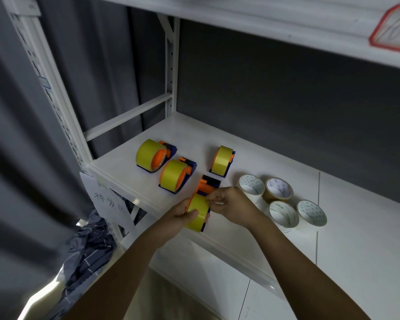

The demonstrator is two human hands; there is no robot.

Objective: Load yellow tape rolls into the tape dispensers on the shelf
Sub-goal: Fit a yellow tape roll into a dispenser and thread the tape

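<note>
head view: left hand [179, 214] grips yellow roll [198, 211] in dispenser [208, 185] at shelf [252, 158] front edge. right hand [229, 200] pinches roll's top edge. three loaded dispensers [174, 177] behind; four spare rolls [283, 202] right.

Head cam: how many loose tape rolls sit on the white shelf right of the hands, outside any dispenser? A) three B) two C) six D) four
D: four loose tape rolls lie in a cluster on the white metal shelf, one white-cored, one brownish, and two more in front.
</note>
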